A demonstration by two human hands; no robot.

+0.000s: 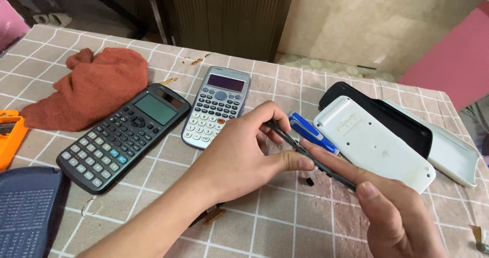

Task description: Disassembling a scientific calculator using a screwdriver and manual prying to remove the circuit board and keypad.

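While we look down at the checked tablecloth (285,222), we list first the thin dark strip (300,148), a slender bar-shaped part held clear of the table between both hands near the centre of the view. Our left hand (244,156) pinches its upper end between thumb and forefinger, the other fingers curled loosely beneath; our right hand (377,202) supports the lower end along the extended forefinger with the thumb pressed down on top, so the strip lies slantwise and steady for close inspection. Item: a small black piece (308,180) on the cloth just below the strip. Item: a blue screwdriver (311,132), lying just behind the fingers, within easy reach. Item: a white calculator shell (374,143), turned back upward, resting partly on a black cover (402,120) and beside a further white cover (453,153), stacked off to the right as if set aside. Item: a dark calculator (122,136) and a silver calculator (216,107), both face up and side by side on the left. Item: a rust-red cloth (91,87), bunched at the far left; an orange object (10,136) at the edge; a dark blue case (25,209) in the near corner.
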